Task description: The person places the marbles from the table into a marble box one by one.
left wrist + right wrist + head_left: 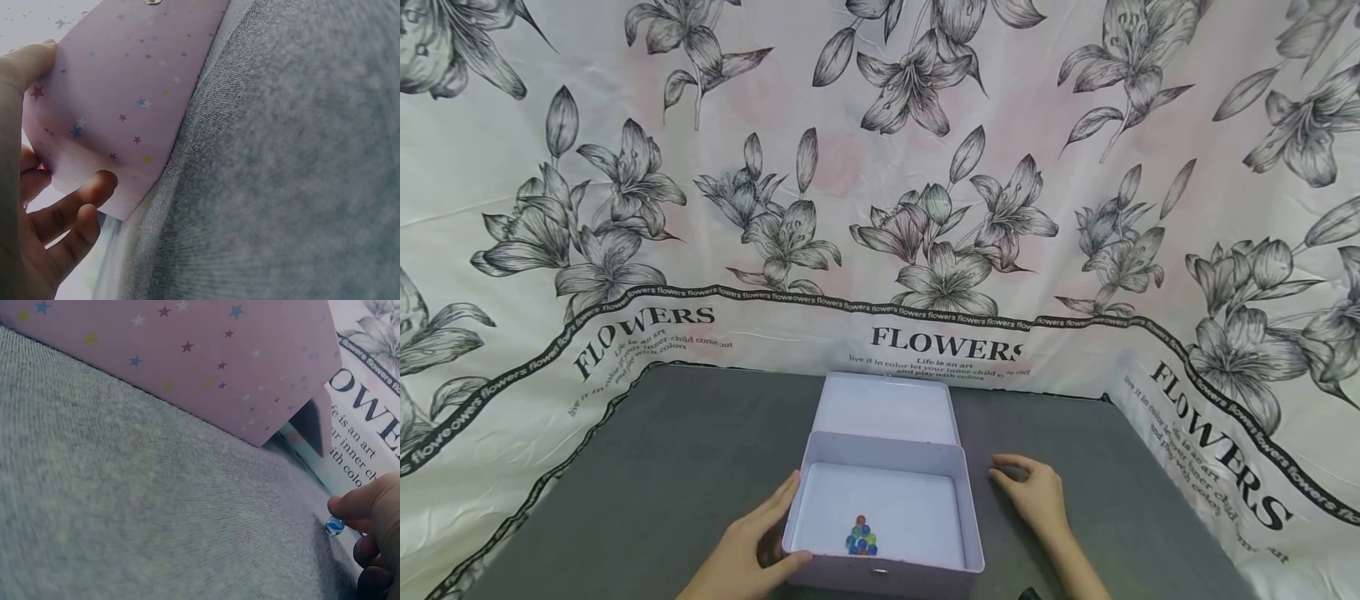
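Observation:
A lidded tin box (886, 575), pale inside and pink with printed stars outside, stands open on the grey cloth. Several coloured glass marbles (861, 537) lie grouped near its front wall. My left hand (752, 537) grips the box's front left corner, thumb at the front rim and fingers along the left side. To the right of the box, my right hand (1033, 496) is low over the cloth. Its thumb and fingertips pinch a clear marble with a blue swirl (335, 525), which is hidden in the head view.
The box's lid (883, 408) leans back toward the flower-printed curtain (940, 208) that hangs behind and around the sides. Grey cloth (700, 450) covers the table. A small dark object (1029, 594) shows at the bottom edge.

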Tool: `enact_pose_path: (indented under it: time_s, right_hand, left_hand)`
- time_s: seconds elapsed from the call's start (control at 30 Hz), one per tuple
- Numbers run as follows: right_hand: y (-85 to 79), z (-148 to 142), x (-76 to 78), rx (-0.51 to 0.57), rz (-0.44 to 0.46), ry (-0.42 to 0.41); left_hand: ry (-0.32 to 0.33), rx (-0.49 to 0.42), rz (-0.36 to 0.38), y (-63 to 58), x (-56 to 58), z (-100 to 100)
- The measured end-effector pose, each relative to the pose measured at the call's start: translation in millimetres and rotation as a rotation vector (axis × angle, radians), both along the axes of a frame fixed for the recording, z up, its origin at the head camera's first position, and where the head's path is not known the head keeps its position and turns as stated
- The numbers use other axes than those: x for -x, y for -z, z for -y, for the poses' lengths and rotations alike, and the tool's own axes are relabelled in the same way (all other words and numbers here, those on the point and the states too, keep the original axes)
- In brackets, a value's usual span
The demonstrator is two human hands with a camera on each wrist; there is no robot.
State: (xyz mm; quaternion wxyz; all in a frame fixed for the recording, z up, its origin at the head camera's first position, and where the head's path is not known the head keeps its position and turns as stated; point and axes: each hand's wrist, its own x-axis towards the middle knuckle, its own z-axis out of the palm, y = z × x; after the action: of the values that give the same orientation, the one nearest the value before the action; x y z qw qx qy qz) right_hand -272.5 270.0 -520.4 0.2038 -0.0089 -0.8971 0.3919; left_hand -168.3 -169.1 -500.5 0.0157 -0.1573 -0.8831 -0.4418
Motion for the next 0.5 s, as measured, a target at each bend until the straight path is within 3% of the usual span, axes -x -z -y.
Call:
enact_pose_path:
  time_s: [0.27,0.5]
  right_hand:
    - [9.7,1.2,2.4,-0.027,-0.027,-0.014]
    - [8.1,-1.3,1.7,-0.068,-0.052,0.006]
  left_hand:
    - [0.011,-0.002,-0.003,1.8,0.5,0.9]
    - [0.001,0.008,-0.005,2.5,1.6,0.7]
